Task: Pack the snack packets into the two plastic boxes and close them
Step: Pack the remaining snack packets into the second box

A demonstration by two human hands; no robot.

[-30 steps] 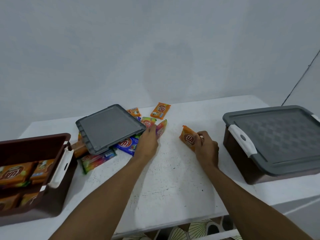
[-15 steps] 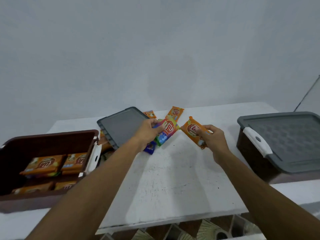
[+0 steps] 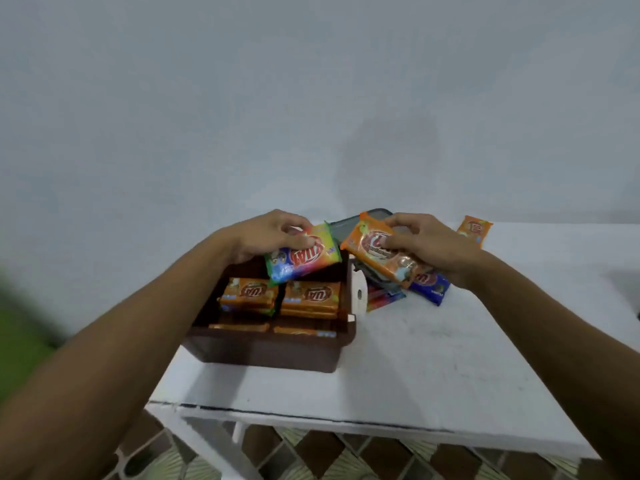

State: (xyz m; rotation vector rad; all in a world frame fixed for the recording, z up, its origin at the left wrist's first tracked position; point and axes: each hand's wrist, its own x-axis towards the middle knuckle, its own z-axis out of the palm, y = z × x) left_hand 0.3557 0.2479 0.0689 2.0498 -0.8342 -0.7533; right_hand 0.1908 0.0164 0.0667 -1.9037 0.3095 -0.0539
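An open brown plastic box (image 3: pixel 263 351) stands at the table's left end with several orange snack packets (image 3: pixel 310 296) stacked inside. My left hand (image 3: pixel 266 235) pinches a multicoloured packet (image 3: pixel 303 259) over the box's far side. My right hand (image 3: pixel 433 247) grips an orange packet (image 3: pixel 377 252) just right of the box, above its white latch (image 3: pixel 359 292). A blue packet (image 3: pixel 431 285), a striped packet (image 3: pixel 382 297) and another orange packet (image 3: pixel 474 230) lie on the table. The grey lid (image 3: pixel 346 226) is mostly hidden behind the held packets. The second box is out of view.
The white table (image 3: pixel 433 368) has its front edge close to me and ends just left of the brown box. Below it is a brown and pale tiled floor (image 3: pixel 311 452). A plain wall stands behind.
Both hands have carried their packets left, from mid-table to the open brown box. The view has swung left, so the closed grey-lidded box has left the frame.
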